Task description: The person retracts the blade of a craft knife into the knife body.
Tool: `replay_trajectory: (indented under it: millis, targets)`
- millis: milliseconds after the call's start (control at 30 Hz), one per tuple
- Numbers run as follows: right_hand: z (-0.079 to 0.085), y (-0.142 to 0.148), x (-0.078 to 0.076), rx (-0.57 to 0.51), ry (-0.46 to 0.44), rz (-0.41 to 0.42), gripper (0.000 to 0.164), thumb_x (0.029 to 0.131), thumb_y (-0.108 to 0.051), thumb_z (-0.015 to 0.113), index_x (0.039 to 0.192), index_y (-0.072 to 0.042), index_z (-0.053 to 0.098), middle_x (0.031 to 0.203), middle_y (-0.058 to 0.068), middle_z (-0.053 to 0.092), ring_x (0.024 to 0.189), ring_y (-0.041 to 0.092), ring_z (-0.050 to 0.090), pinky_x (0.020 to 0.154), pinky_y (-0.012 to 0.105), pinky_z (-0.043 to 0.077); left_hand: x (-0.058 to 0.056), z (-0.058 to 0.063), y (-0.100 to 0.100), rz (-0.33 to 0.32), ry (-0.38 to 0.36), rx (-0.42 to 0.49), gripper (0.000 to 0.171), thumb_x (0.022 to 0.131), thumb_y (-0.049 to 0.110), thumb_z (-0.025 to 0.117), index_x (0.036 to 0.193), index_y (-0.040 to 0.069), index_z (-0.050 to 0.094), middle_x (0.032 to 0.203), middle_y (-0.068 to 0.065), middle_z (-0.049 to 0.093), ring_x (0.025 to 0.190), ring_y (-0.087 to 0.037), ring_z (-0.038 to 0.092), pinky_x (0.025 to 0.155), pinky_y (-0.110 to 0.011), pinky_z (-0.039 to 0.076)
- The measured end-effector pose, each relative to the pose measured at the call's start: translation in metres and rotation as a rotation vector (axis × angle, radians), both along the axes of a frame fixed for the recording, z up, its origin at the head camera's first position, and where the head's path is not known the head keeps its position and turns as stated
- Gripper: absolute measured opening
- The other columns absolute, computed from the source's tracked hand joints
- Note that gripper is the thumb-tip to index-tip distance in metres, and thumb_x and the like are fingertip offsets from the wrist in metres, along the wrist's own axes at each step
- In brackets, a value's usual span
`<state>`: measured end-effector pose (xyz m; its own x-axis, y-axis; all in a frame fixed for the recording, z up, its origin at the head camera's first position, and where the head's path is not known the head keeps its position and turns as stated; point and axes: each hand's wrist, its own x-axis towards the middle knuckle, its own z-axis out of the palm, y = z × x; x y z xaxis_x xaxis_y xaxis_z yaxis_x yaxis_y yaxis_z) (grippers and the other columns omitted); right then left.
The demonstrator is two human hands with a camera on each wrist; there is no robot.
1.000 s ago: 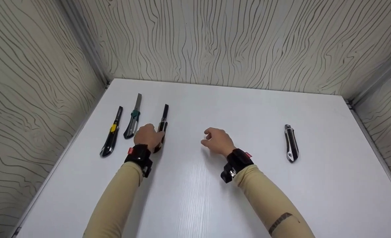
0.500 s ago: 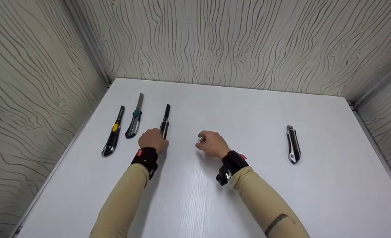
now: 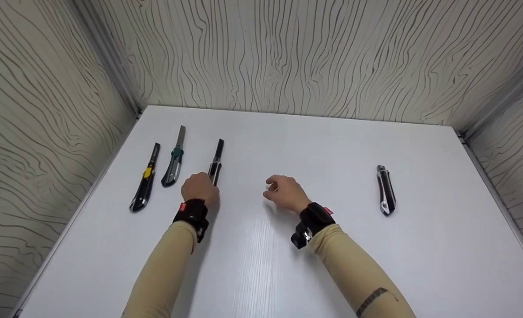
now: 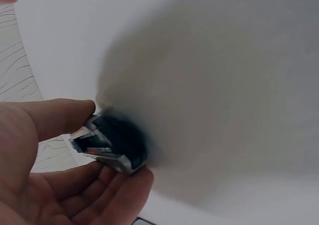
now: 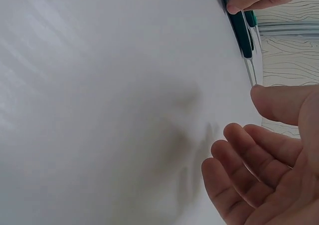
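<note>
"Four utility knives: which one is being worked on?"

"The black-bladed knife (image 3: 215, 170), third from the left over the white table (image 3: 261, 274). The left hand (image 3: 199, 189) grips its butt end between thumb and curled fingers, and the blade points away from the person."

"And the right hand (image 3: 285, 193)?"

"Near the middle, holding nothing, fingers loosely bent, thumb apart."

"What step is this?"

"Handling that one knife, I'd judge: either setting it near the green-slider knife (image 3: 173, 165) and the yellow-slider knife (image 3: 143, 187), or taking it up. I can't settle which."

"What does the next move call for?"

"For letting go, probably a gentle spread of the fingers so the handle doesn't roll. For lifting, a firm pinch well behind the blade."

"What's unclear?"

"From above, the left hand covers the rear of the handle. Its own wrist view shows that end blurred, with no blade visible. Whether the knife touches the table, I can't tell. Off to the right, the silver-edged knife (image 3: 387, 191) shows little of any blade."
</note>
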<state>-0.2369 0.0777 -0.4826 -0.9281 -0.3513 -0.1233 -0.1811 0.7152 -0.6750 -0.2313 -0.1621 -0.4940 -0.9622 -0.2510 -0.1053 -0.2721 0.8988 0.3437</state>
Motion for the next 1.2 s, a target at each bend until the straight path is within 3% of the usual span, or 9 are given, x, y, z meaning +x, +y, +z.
replay_trajectory:
  millis: [167, 400, 733, 1200]
  targets:
    - [-0.002, 0.001, 0.001, -0.013, 0.005, -0.008, 0.037, 0.088, -0.019, 0.067, 0.121, -0.001, 0.064, 0.101, 0.011, 0.071, 0.097, 0.025, 0.065, 0.087, 0.042, 0.052, 0.002, 0.002, 0.001, 0.020, 0.037, 0.016, 0.012, 0.083, 0.010, 0.059, 0.074, 0.002, 0.063, 0.068, -0.010, 0.063, 0.060, -0.023, 0.056, 0.051, -0.033, 0.042]
    - [-0.004, -0.001, 0.004, -0.036, -0.012, -0.012, 0.037, 0.089, -0.019, 0.066, 0.121, -0.001, 0.063, 0.103, 0.011, 0.071, 0.098, 0.025, 0.066, 0.088, 0.041, 0.052, 0.007, 0.006, 0.012, -0.019, 0.121, 0.028, 0.015, 0.082, 0.011, 0.061, 0.069, 0.004, 0.060, 0.061, -0.006, 0.056, 0.055, -0.019, 0.050, 0.048, -0.030, 0.038]
    - [-0.005, 0.001, 0.003, -0.061, 0.028, -0.024, 0.037, 0.090, -0.017, 0.062, 0.122, 0.002, 0.062, 0.103, 0.014, 0.072, 0.099, 0.028, 0.066, 0.091, 0.044, 0.052, 0.009, 0.016, 0.049, -0.068, 0.167, 0.069, 0.020, 0.082, 0.021, 0.068, 0.072, 0.008, 0.059, 0.063, -0.004, 0.056, 0.057, -0.021, 0.052, 0.051, -0.032, 0.038]
    - [-0.002, 0.030, -0.004, -0.131, 0.046, -0.149, 0.039, 0.093, -0.020, 0.060, 0.123, 0.005, 0.060, 0.108, 0.020, 0.070, 0.103, 0.033, 0.066, 0.094, 0.045, 0.051, 0.014, 0.020, 0.104, -0.198, 0.251, 0.097, 0.024, 0.081, 0.028, 0.073, 0.074, 0.008, 0.061, 0.068, -0.005, 0.059, 0.060, -0.021, 0.053, 0.054, -0.036, 0.041]
